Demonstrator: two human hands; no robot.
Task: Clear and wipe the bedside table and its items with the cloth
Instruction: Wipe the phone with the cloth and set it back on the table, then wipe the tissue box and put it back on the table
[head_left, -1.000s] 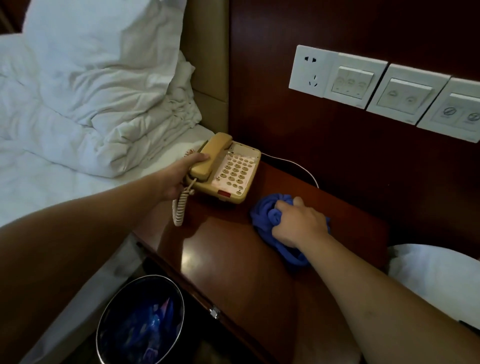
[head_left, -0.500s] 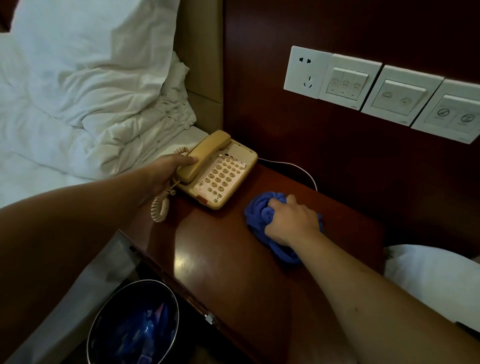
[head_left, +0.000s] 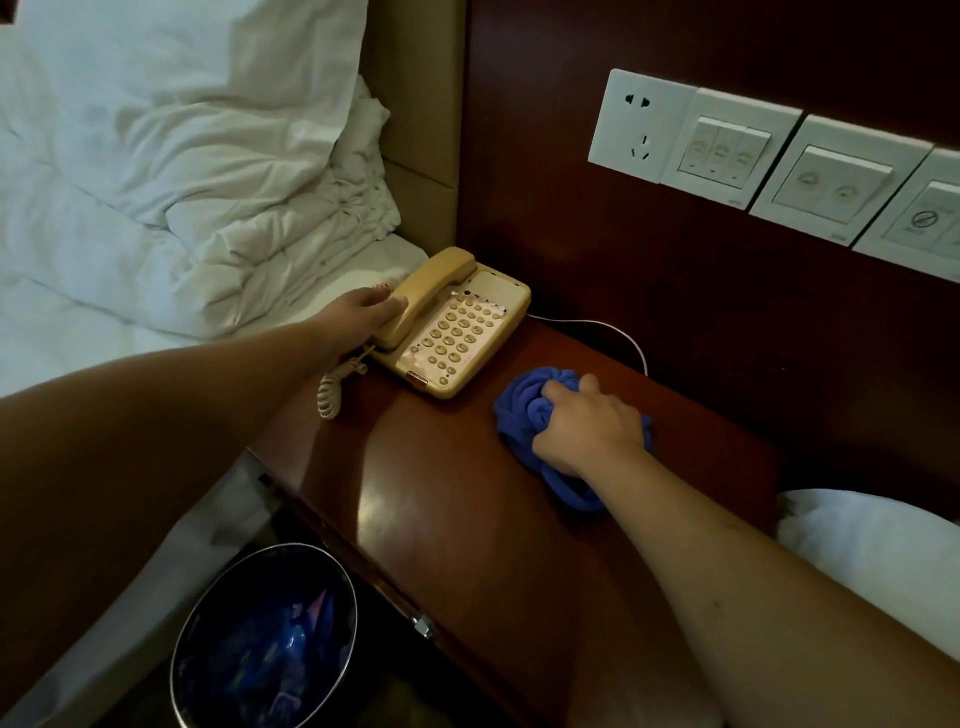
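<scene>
A beige corded telephone sits at the back left corner of the dark red wooden bedside table. My left hand grips the lower end of its handset, which lies in the cradle. The coiled cord hangs over the table's left edge. To the right, my right hand is closed on a bunched blue cloth and presses it on the tabletop.
A white bed with a rumpled duvet and pillows lies left of the table. A round metal bin with blue rubbish stands on the floor below. White socket and switch plates line the wooden wall panel. Another white pillow is at right.
The telephone has shifted a little toward the back left corner under my left hand. My right hand and the cloth stay in nearly the same spot on the table.
</scene>
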